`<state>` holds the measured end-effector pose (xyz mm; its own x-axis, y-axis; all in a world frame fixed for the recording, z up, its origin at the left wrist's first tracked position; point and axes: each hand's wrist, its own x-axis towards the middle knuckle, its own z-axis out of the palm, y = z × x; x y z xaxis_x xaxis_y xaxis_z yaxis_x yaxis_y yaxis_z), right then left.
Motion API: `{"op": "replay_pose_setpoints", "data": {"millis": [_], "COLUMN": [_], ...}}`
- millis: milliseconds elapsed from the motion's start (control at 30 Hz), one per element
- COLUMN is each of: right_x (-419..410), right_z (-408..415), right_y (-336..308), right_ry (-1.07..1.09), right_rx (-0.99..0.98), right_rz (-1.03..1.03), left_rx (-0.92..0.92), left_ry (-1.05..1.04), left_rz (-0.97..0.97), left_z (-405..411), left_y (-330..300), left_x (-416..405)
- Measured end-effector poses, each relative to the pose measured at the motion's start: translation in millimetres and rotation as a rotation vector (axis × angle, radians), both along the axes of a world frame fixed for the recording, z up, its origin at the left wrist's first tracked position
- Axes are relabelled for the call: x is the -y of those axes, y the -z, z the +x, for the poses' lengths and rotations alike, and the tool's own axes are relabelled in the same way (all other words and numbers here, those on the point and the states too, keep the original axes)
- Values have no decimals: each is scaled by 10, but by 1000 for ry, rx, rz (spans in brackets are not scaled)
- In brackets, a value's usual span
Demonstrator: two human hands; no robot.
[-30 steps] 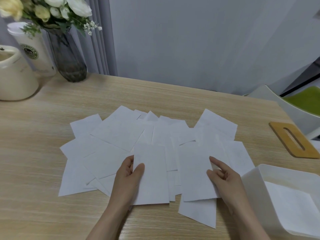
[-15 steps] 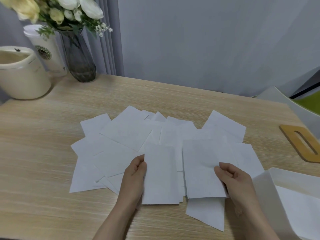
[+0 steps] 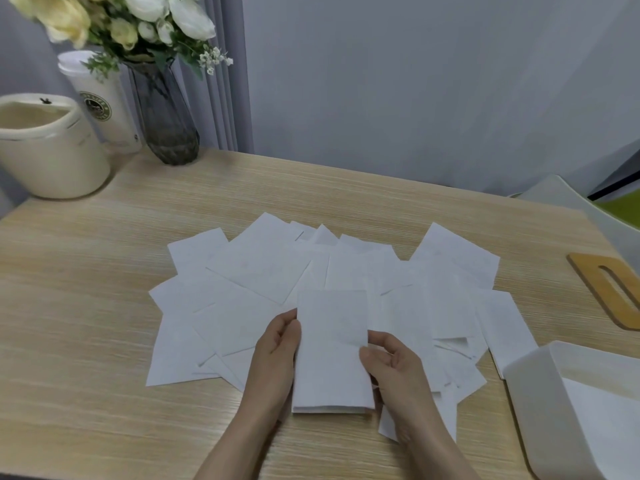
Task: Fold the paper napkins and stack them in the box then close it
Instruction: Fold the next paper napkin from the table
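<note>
Broadly, a light wood-grain desk [image 3: 104, 341] fills the view, and a loose spread of white paper napkins [image 3: 263, 268] lies fanned across its middle, sheets overlapping at mixed angles. At the near right corner sits the open white box [image 3: 533, 403], with a napkin lying flat inside. Far left stand a cream bin [image 3: 52, 157], a lidded paper cup [image 3: 104, 109] and a dark glass vase [image 3: 166, 119] of pale flowers. A wooden lid with a slot [image 3: 613, 292] lies at the right edge. In front, a folded napkin [image 3: 332, 351] lies on the spread, its long axis running away from the person, fold lines showing at its near end. The left hand [image 3: 277, 355] holds its left edge with curled fingers; the right hand [image 3: 394, 365] pinches its right edge
</note>
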<state>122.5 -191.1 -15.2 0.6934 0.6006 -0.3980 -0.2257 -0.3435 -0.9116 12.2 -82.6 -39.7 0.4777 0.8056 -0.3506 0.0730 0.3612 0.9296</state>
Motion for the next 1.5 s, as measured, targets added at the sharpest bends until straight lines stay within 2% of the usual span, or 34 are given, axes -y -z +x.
{"op": "replay_pose_setpoints", "data": {"millis": [333, 467, 533, 733, 900, 1233, 1333, 1500], "right_x": [12, 53, 77, 92, 97, 186, 220, 277], "right_z": [-16, -30, -38, -32, -57, -50, -17, -22], "right_y": [-38, -5, -17, -84, -144, -77, -73, -111], "right_ry": [-84, -52, -61, -77, -88, -157, -119, -50], "right_rx": [74, 344, 405, 227, 126, 234, 168, 170], "right_rz": [-9, -81, -103, -13, 82, 81, 118, 120], "left_rx": [6, 17, 31, 156, 152, 27, 39, 108], "left_ry": [28, 21, 4, -61, -68, 50, -51, -342], "left_rz": [-5, 0, -6, -98, -75, 112, 123, 84], "left_z": [-2, -2, -5, 21, 131, 291, 318, 397], "left_y": [-5, 11, 18, -36, -112, -222, -205, -218], "left_x": [10, 13, 13, 117, 227, 406, 441, 472]}}
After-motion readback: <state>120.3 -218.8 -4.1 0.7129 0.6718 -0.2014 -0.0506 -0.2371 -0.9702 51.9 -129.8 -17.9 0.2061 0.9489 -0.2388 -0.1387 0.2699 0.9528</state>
